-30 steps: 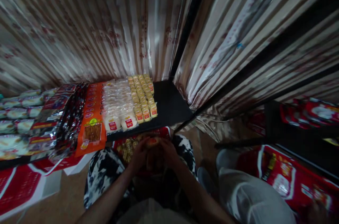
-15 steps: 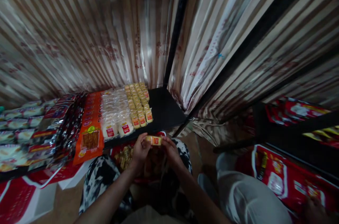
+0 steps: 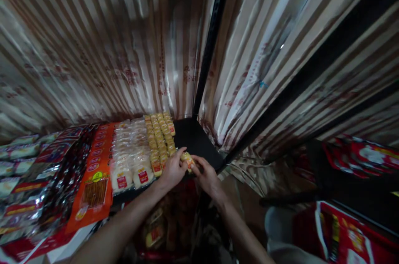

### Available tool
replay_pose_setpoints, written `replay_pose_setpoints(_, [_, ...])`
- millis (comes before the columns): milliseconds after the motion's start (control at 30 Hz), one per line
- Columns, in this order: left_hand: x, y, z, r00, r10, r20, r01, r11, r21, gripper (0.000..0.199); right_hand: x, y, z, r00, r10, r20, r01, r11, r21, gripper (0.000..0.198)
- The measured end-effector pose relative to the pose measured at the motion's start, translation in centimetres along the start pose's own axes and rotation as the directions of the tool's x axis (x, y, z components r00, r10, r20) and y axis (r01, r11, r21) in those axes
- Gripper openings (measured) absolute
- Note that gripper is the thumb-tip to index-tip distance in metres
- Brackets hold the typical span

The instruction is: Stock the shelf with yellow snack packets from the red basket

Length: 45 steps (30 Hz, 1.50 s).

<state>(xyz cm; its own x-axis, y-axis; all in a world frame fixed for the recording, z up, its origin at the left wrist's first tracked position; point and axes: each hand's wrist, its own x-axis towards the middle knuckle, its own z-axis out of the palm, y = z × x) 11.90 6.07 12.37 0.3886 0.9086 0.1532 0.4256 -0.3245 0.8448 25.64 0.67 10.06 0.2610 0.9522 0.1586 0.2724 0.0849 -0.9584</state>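
Note:
Between my two hands is a small yellow wrapped snack pack (image 3: 187, 161) with a red and orange label. My left hand (image 3: 173, 170) grips its left side, thumb on top. The fingers of my right hand (image 3: 206, 176) pinch its right, lower end. Both hands are over the front edge of the black shelf (image 3: 195, 137). Just left of them, rows of matching yellow packs (image 3: 159, 139) stand on the shelf, their front corner partly hidden by my left hand. Below my forearms, a dark red bag or box (image 3: 156, 251) holds more yellow packs (image 3: 155, 235).
Left along the shelf lie clear white packs (image 3: 132, 164), an orange snack bag (image 3: 90, 189) and dark shiny packets (image 3: 59, 181). Striped curtain (image 3: 102, 56) and black posts (image 3: 215, 35) stand behind. At right are red packages (image 3: 364, 154) and another person's pale trouser leg (image 3: 277, 230).
Both hands have moved forward and up with the yellow pack, from above the lap to the shelf's front edge. The pack has turned to a slant. The view has shifted slightly.

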Motion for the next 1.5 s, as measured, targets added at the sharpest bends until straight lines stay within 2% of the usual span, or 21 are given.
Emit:
replay_pose_setpoints(133, [4.1, 0.0, -0.2, 0.996, 0.024, -0.083, -0.024, 1.000, 0.002, 0.046, 4.9, 1.0, 0.7, 0.998, 0.048, -0.045, -0.041, 0.990, 0.134, 0.028])
replay_pose_setpoints(233, [6.2, -0.1, -1.0, 0.992, 0.046, -0.114, -0.030, 0.990, 0.136, 0.043, 8.4, 2.5, 2.1, 0.995, 0.060, -0.075, -0.047, 0.985, 0.166, 0.028])
replay_pose_setpoints(300, [7.1, -0.4, -1.6, 0.995, 0.064, -0.080, -0.037, 0.953, 0.301, 0.041, 10.2, 3.7, 3.2, 0.994, 0.064, -0.084, -0.051, 0.987, 0.152, 0.025])
replay_pose_setpoints(400, [8.0, -1.3, -2.0, 0.994, 0.098, 0.043, -0.107, 0.868, 0.485, 0.041, 12.2, 5.1, 5.0, 0.991, 0.064, -0.114, -0.055, 0.995, 0.085, 0.022])
replay_pose_setpoints(567, [9.1, -2.8, -2.0, 0.990, 0.076, 0.123, -0.132, 0.825, 0.550, 0.049, 14.3, 6.5, 7.1, 0.990, 0.020, -0.138, -0.029, 0.998, -0.063, 0.019])
replay_pose_setpoints(767, [9.8, -3.0, -2.1, 0.985, 0.062, 0.160, -0.149, 0.772, 0.618, 0.044, 16.0, 7.5, 8.2, 0.996, -0.041, -0.085, 0.020, 0.971, -0.238, 0.027])
replay_pose_setpoints(967, [10.6, -3.2, -1.8, 0.978, 0.099, 0.183, -0.198, 0.717, 0.668, 0.035, 16.0, 7.6, 8.2, 0.993, -0.113, -0.042, 0.090, 0.925, -0.369, 0.041])
replay_pose_setpoints(1233, [11.6, -4.2, -1.6, 0.977, 0.148, 0.153, -0.213, 0.726, 0.654, 0.030, 15.8, 7.5, 8.9, 0.989, -0.139, -0.043, 0.131, 0.977, -0.166, 0.044])
replay_pose_setpoints(1500, [11.8, -4.8, -1.4, 0.983, 0.125, 0.137, -0.184, 0.721, 0.668, 0.031, 16.0, 8.2, 9.0, 0.987, -0.160, -0.027, 0.153, 0.973, -0.174, 0.041])
